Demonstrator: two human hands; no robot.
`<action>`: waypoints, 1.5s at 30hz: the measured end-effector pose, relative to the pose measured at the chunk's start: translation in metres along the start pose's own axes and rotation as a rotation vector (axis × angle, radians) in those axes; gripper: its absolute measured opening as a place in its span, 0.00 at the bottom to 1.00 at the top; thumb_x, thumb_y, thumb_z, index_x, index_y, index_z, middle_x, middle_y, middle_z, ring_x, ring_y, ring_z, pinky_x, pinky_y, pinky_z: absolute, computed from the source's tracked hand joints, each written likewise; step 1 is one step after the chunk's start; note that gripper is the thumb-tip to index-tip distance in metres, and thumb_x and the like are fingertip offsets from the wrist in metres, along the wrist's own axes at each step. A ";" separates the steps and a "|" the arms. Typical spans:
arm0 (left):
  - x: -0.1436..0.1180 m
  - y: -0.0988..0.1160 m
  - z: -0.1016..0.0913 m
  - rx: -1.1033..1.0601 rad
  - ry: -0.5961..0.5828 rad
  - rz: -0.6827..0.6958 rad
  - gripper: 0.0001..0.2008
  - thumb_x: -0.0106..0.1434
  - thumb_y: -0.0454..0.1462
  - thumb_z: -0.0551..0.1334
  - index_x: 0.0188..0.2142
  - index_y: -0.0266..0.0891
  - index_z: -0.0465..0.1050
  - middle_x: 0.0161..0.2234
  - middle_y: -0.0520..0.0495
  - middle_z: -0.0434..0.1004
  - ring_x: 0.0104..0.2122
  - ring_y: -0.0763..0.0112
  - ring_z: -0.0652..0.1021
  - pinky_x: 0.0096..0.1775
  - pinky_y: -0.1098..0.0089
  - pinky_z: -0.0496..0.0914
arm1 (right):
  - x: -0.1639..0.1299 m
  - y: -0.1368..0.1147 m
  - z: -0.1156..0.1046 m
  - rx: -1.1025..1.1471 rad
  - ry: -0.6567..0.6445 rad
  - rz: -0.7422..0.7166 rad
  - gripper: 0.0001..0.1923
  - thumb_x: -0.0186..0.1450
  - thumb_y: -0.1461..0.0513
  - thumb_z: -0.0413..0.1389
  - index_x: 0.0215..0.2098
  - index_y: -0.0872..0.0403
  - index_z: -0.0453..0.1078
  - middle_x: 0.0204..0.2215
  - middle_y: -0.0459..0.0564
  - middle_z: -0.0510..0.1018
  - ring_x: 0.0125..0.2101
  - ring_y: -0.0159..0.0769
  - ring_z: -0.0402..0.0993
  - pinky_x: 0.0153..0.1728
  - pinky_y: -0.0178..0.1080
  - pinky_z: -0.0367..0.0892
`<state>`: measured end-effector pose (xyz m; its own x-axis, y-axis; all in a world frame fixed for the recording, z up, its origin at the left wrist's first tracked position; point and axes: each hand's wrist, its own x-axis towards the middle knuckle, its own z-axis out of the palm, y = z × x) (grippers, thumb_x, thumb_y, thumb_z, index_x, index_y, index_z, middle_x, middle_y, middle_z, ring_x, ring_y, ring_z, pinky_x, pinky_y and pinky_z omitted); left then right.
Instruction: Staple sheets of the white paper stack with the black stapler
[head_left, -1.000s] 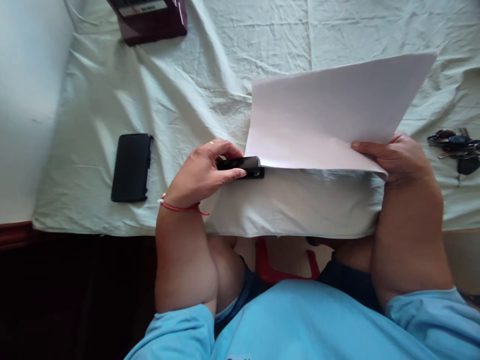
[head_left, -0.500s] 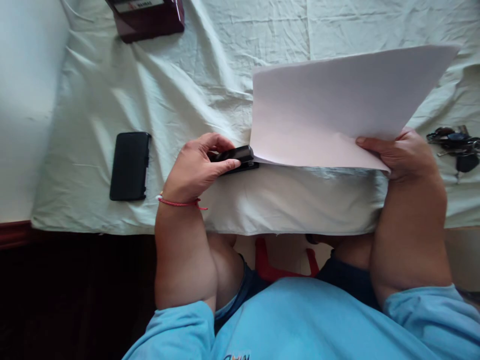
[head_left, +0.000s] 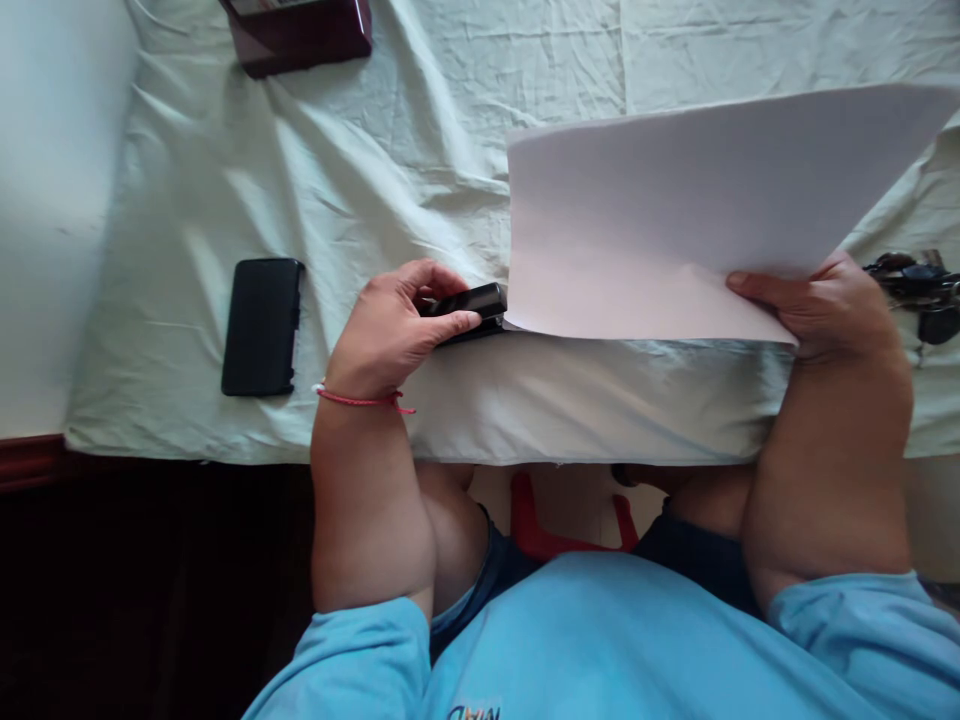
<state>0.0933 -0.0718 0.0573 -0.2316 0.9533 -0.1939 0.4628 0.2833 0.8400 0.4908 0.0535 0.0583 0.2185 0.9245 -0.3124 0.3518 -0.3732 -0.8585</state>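
Left fingers (head_left: 456,323) grip the stapler (head_left: 484,299); right fingers (head_left: 771,289) pinch the paper (head_left: 660,220); one-sided support could skew the span between.

Left hand (head_left: 390,330) grips a stapler (head_left: 484,299), right hand (head_left: 844,310) white paper (head_left: 660,220).

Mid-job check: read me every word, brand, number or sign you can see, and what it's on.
Nothing reads with certainty.
Blue shirt: lettering, cut off by the bottom edge, unreadable.
Dark red box: label, cut off by the top edge, unreadable.
Stapler, paper, phone: no text visible.
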 end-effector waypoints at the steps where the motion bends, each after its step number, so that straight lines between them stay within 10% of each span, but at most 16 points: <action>1: 0.000 0.000 0.000 0.001 0.002 -0.004 0.14 0.57 0.44 0.80 0.40 0.45 0.84 0.41 0.48 0.86 0.42 0.59 0.83 0.45 0.61 0.79 | 0.001 0.002 -0.001 0.000 -0.008 -0.004 0.16 0.45 0.65 0.79 0.31 0.53 0.85 0.38 0.48 0.88 0.36 0.34 0.76 0.33 0.35 0.72; 45: 0.006 0.007 0.007 0.111 -0.216 0.146 0.07 0.62 0.43 0.74 0.36 0.43 0.87 0.41 0.46 0.86 0.43 0.59 0.83 0.49 0.60 0.77 | 0.001 -0.001 0.009 0.049 -0.001 0.031 0.18 0.43 0.64 0.79 0.33 0.51 0.86 0.43 0.52 0.90 0.40 0.41 0.84 0.46 0.45 0.85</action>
<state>0.1010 -0.0633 0.0586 0.0268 0.9818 -0.1882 0.5717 0.1394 0.8085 0.4824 0.0554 0.0553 0.2279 0.9128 -0.3390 0.3000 -0.3971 -0.8674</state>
